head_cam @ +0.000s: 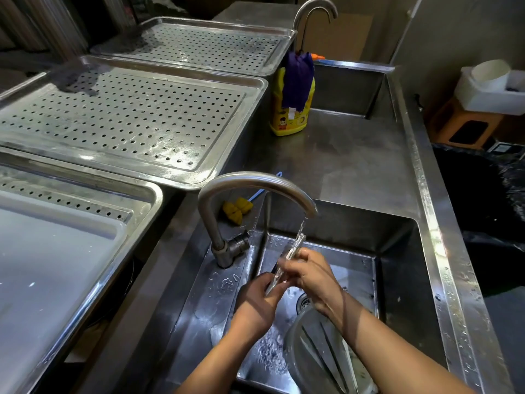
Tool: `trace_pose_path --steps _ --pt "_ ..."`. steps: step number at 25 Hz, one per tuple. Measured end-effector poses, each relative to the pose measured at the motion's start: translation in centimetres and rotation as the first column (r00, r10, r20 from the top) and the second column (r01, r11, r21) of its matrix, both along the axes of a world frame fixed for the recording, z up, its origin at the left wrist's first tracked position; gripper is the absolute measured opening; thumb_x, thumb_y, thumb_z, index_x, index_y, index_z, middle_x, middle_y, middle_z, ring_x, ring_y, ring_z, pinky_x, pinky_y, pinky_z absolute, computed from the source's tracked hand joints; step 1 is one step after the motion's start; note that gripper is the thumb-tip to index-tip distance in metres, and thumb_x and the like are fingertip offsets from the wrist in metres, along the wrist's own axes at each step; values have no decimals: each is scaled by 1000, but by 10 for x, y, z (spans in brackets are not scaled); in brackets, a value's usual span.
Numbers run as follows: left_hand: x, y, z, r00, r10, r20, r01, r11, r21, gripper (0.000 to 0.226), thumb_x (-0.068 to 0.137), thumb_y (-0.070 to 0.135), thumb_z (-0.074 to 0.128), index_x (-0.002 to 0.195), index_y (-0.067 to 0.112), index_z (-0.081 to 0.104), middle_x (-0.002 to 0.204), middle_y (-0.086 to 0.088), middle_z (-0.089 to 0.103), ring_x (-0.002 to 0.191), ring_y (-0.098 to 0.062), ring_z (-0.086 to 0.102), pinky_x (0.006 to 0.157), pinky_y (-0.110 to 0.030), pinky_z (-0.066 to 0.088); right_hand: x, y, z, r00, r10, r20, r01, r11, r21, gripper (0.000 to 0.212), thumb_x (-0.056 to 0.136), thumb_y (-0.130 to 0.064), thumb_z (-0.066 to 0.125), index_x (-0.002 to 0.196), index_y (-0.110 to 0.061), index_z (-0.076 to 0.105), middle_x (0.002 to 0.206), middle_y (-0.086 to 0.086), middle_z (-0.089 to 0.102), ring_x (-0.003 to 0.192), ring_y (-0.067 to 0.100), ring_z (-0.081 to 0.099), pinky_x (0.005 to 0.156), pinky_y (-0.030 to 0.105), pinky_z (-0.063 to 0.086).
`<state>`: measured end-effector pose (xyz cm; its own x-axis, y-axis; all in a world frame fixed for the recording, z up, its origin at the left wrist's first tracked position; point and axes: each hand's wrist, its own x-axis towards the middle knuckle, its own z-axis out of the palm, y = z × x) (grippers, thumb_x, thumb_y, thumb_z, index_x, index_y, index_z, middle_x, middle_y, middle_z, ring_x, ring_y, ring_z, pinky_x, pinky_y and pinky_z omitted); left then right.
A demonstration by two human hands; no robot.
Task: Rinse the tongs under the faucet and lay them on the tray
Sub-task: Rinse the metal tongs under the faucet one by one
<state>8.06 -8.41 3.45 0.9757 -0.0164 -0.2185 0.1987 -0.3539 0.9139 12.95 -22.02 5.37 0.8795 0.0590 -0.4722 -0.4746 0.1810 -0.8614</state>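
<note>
Both hands grip the tongs, left hand low, right hand midway, so they should probably just keep turning them under the faucet stream.

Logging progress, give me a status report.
Left hand and right hand both grip slim metal tongs under running steel faucet. Perforated steel tray unobstructed.

Quick count: two hands, left and right, on one pair of tongs. Two faucets, the near one running and a far one. Three perforated trays. One yellow bottle, one yellow sponge, two sink basins.
</note>
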Motion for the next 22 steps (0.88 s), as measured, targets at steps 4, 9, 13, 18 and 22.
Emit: trace_pose_path --steps 4,9,13,18,22 --pt "2 -1 3 1000 -5 -1 4 1000 -13 38 81 49 60 92 14 71 82 -3 73 76 -18 63 77 -39 50 5 0 -1 991 -125 -39 128 989 72 15 93 -14 67 80 -7 62 64 11 62 48 15 62 41 24 48" --pt "5 -3 4 997 44 -63 -53 989 -140 27 84 40 58 68 22 69 51 12 59 50 -1 47 55 -24 38 5 -3 3 998 -28 -50 29 999 34 14 94 -13 65 83 -4 65 71 14 71 52 18 67 43 24 52" --pt "8 -11 7 986 127 -108 -153 946 -285 36 84 37 51 64 11 65 50 1 52 50 -17 44 54 -29 32 -1 2 4 999 -50 -8 50 994 99 3 91 -2 65 89 0 64 75 20 65 53 22 65 44 29 51" --pt "10 -7 10 973 22 -229 -131 872 -472 33 62 16 43 77 8 71 62 -12 67 42 -12 43 42 -22 29 6 -10 4 1000 -9 12 8 993 121 11 97 -9 60 95 -1 66 82 16 73 61 23 67 53 27 54" --pt "20 -18 7 960 73 -271 -211 826 -522 33 93 28 47 83 17 76 70 -12 71 54 -17 53 43 -23 32 4 -15 6 995 4 101 -11 997 71 21 84 8 68 101 -3 66 87 13 76 69 21 72 51 26 54"
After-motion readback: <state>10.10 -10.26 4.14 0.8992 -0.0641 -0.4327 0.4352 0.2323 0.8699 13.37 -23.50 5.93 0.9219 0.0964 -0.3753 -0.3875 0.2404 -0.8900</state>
